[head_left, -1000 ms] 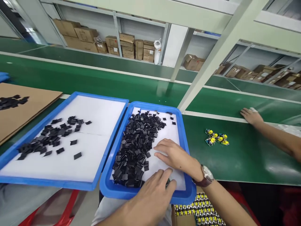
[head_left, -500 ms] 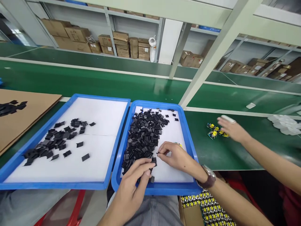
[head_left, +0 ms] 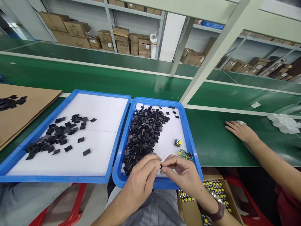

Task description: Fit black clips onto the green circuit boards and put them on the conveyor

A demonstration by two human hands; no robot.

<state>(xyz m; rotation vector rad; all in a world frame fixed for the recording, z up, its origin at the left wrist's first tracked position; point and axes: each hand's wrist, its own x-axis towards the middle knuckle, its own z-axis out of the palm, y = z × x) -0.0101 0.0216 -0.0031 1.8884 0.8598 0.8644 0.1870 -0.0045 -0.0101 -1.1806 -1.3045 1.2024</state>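
Observation:
My left hand and my right hand meet over the near edge of the right blue tray. Their fingertips pinch together around a small black piece, mostly covered by the fingers. Left of my fingers spreads a heap of small folded black pieces on the tray's white liner. Beyond my right hand lie a small circuit board with a yellow part and more boards, partly hidden by that hand.
A second blue tray on the left holds scattered black pieces. Farther left lies a cardboard sheet. Another person's hand rests on the green table. Below, a carton holds rows of boards. A post rises behind.
My hands have come together, fingertips meeting at the black piece. The boards on the green table are gone from there, and boards now show in my tray. The other person's hand moved right.

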